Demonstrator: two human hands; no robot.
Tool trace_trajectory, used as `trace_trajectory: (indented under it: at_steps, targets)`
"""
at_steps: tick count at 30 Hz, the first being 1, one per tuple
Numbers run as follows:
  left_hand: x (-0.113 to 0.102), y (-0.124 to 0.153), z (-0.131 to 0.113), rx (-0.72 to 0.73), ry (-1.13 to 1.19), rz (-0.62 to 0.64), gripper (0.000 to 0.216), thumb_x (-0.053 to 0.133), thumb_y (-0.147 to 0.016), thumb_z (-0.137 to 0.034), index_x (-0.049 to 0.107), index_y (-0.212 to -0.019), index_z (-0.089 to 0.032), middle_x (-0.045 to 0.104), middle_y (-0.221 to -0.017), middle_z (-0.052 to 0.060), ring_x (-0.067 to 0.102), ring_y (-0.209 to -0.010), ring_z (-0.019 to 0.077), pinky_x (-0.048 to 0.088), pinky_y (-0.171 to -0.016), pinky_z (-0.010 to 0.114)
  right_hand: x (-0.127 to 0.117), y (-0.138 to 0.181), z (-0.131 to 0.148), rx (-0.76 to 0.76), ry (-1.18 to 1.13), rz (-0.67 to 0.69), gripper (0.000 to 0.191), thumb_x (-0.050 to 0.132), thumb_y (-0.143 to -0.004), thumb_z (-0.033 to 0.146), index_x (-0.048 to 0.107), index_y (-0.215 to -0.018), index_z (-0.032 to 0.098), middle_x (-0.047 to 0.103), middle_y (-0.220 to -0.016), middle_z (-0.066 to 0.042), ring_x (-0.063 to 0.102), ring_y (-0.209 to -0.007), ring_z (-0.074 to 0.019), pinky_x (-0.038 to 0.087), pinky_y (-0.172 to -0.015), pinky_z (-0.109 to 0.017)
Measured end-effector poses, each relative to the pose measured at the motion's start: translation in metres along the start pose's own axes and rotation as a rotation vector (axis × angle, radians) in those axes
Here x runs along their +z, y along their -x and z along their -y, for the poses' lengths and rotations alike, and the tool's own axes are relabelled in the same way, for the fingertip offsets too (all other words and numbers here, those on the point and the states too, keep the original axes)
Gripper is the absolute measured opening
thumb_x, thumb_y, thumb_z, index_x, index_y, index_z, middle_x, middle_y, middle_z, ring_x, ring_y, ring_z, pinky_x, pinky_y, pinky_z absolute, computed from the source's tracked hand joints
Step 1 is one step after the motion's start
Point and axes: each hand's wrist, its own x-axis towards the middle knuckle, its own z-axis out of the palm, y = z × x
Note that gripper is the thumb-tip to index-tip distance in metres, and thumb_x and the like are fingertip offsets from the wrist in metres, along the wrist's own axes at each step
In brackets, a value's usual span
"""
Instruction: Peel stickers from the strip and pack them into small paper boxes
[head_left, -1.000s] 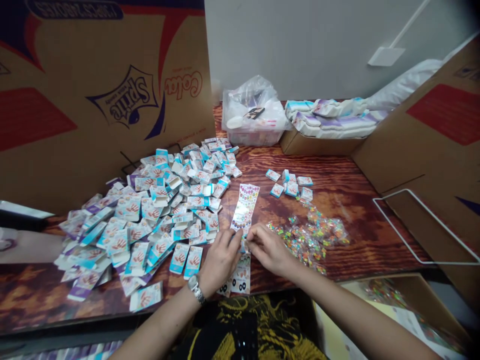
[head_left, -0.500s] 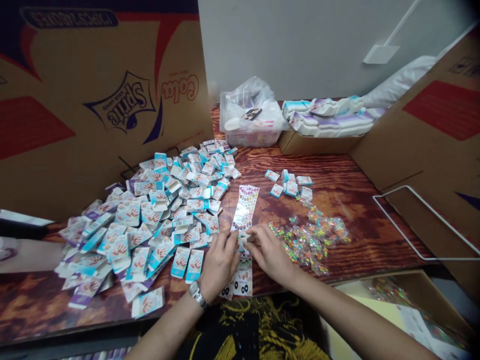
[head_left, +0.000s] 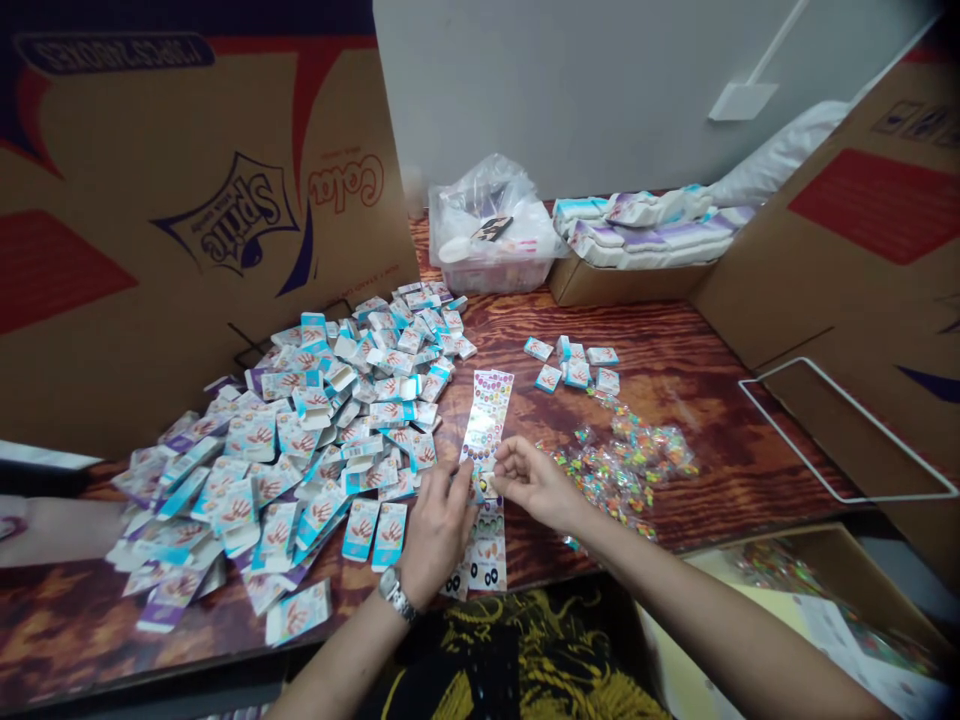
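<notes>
My left hand (head_left: 442, 515), with a metal watch on its wrist, lies over a strip of printed sticker sheets (head_left: 489, 405). Its thumb and fingers close around a small white-and-blue piece that looks like a small box (head_left: 475, 490), mostly hidden. My right hand (head_left: 532, 482) is beside it, fingers curled and thumb and forefinger pinched near that piece; what they hold, if anything, is too small to make out. Left of my left hand lie two small blue-and-white boxes (head_left: 375, 534) with a hand picture. Bags of bright small pieces (head_left: 630, 465) lie beyond my right hand.
A heap of small boxes (head_left: 322, 430) covers the left. Several boxes (head_left: 576, 365) sit at the back right. Behind stand a plastic-covered tub (head_left: 499, 275) and a packed carton (head_left: 630, 285). Large cartons (head_left: 225, 130) flank the table; an open box (head_left: 795, 545) is lower right.
My right hand has drawn slightly up and right, its fingers more curled. My left hand has stayed almost in place over the strip. The whole view has shifted slightly.
</notes>
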Motion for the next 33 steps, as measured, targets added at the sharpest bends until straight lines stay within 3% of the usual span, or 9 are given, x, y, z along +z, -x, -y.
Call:
trace_trajectory:
  at_steps: [3,7,11,13,17,22,25,30,33]
  targets:
    - [0.0,-0.002,-0.002,0.035,-0.001,-0.032,0.05,0.048,-0.085,-0.01,0.035,-0.133,-0.012,0.048,-0.115,0.016,0.046,-0.106,0.0262,0.047,-0.088,0.042,0.005,0.002,0.004,-0.028,0.104,-0.003,0.018,0.058,-0.078,0.02,0.046,-0.091,0.02,0.056,-0.076,0.001,0.056,-0.067,-0.012,0.046,-0.061,-0.024]
    - [0.0,0.0,-0.005,0.035,0.008,-0.01,0.049,0.047,-0.085,-0.01,0.035,-0.133,-0.011,0.048,-0.116,0.016,0.047,-0.105,0.0256,0.047,-0.089,0.041,0.008,0.008,0.016,-0.172,0.418,-0.018,0.015,0.053,-0.08,0.011,0.048,-0.091,0.02,0.056,-0.082,-0.001,0.057,-0.071,-0.0134,0.045,-0.066,-0.026]
    - [0.0,0.002,-0.007,0.061,0.051,0.003,0.051,0.046,-0.086,-0.011,0.031,-0.135,-0.013,0.049,-0.112,0.014,0.046,-0.107,0.0251,0.046,-0.091,0.04,-0.003,0.003,0.021,-0.19,0.651,-0.017,0.03,0.06,-0.074,0.009,0.051,-0.101,0.02,0.051,-0.097,-0.003,0.053,-0.076,-0.0147,0.043,-0.068,-0.027]
    - [0.0,0.002,-0.008,0.069,0.065,0.016,0.052,0.046,-0.087,-0.011,0.031,-0.136,-0.014,0.049,-0.113,0.014,0.046,-0.108,0.0251,0.046,-0.091,0.041,-0.009,-0.003,0.017,-0.129,0.614,0.048,0.036,0.062,-0.074,0.012,0.05,-0.107,0.021,0.053,-0.091,-0.001,0.052,-0.071,-0.0139,0.042,-0.065,-0.025]
    - [-0.001,0.0,-0.01,0.027,0.154,0.065,0.045,0.047,-0.086,-0.011,0.038,-0.129,-0.018,0.048,-0.112,0.012,0.049,-0.103,0.023,0.048,-0.087,0.039,-0.012,-0.005,0.009,-0.046,0.433,0.144,0.028,0.058,-0.08,0.014,0.049,-0.107,0.021,0.054,-0.07,0.005,0.052,-0.061,-0.0123,0.04,-0.056,-0.021]
    - [-0.002,-0.005,-0.008,-0.099,0.257,0.025,0.037,0.05,-0.084,-0.013,0.043,-0.12,-0.019,0.047,-0.112,0.011,0.05,-0.104,0.0219,0.048,-0.087,0.037,-0.007,0.015,0.017,-0.288,0.492,-0.01,0.017,0.054,-0.087,0.021,0.053,-0.104,0.021,0.053,-0.106,-0.007,0.055,-0.09,-0.0174,0.046,-0.074,-0.028]
    - [-0.003,-0.007,-0.01,-0.11,0.304,-0.006,0.034,0.05,-0.085,-0.014,0.044,-0.118,-0.02,0.049,-0.111,0.01,0.051,-0.105,0.0212,0.048,-0.088,0.038,-0.001,0.022,0.02,-0.385,0.589,-0.063,0.009,0.049,-0.09,0.019,0.057,-0.094,0.021,0.052,-0.108,-0.009,0.053,-0.098,-0.02,0.045,-0.083,-0.034]
    - [-0.002,-0.006,-0.013,-0.075,0.279,-0.054,0.033,0.048,-0.086,-0.013,0.045,-0.118,-0.019,0.052,-0.115,0.011,0.049,-0.111,0.0211,0.046,-0.093,0.038,0.01,0.021,0.011,-0.235,0.417,-0.165,0.023,0.053,-0.088,0.02,0.05,-0.11,0.021,0.059,-0.093,-0.005,0.059,-0.085,-0.0185,0.049,-0.073,-0.031]
    - [-0.001,-0.004,-0.01,-0.059,0.228,-0.056,0.035,0.048,-0.085,-0.011,0.045,-0.12,-0.017,0.051,-0.119,0.012,0.047,-0.114,0.0217,0.045,-0.095,0.038,0.016,0.023,0.007,-0.189,0.299,-0.179,0.019,0.053,-0.089,0.025,0.055,-0.107,0.021,0.062,-0.094,-0.004,0.06,-0.085,-0.0178,0.049,-0.076,-0.03]
